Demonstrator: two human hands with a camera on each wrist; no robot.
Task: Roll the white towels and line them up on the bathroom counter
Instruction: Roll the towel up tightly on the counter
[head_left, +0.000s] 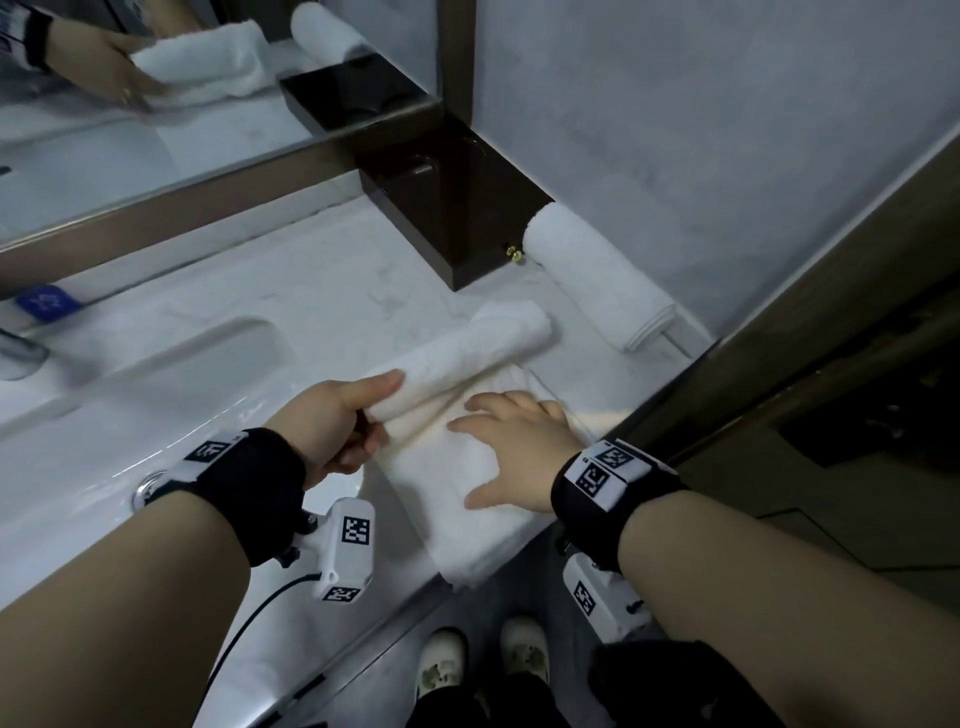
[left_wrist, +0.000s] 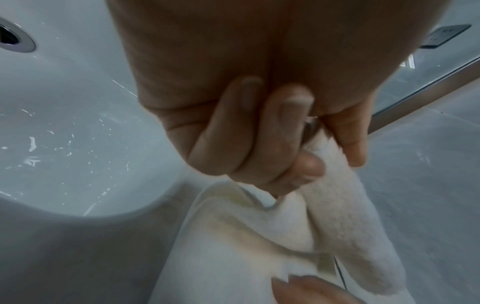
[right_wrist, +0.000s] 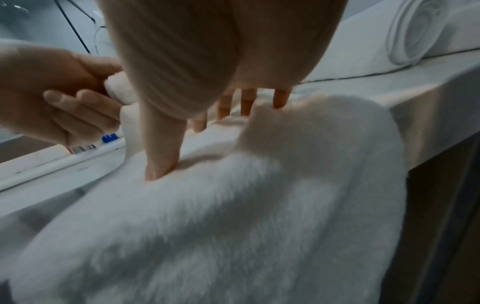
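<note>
A white towel (head_left: 457, 483) lies on the marble counter (head_left: 332, 291), its far end wound into a roll (head_left: 467, 353). My left hand (head_left: 337, 421) grips the near end of that roll (left_wrist: 337, 205), fingers (left_wrist: 259, 133) curled under it and thumb on top. My right hand (head_left: 514, 447) lies flat with spread fingers (right_wrist: 246, 105) on the unrolled part (right_wrist: 233, 226), thumb (right_wrist: 161, 158) pressing down. The towel's near end hangs over the counter's front edge. A finished rolled towel (head_left: 597, 275) rests by the right wall; its spiral end (right_wrist: 418, 33) shows in the right wrist view.
A white sink basin (head_left: 156, 395) with a drain (left_wrist: 10, 37) sits left of the towel. A dark brown box (head_left: 452, 208) stands against the mirror (head_left: 156, 114) at the back. A blue object (head_left: 47, 301) lies near the tap (head_left: 21, 353). A door frame (head_left: 831, 291) borders the right.
</note>
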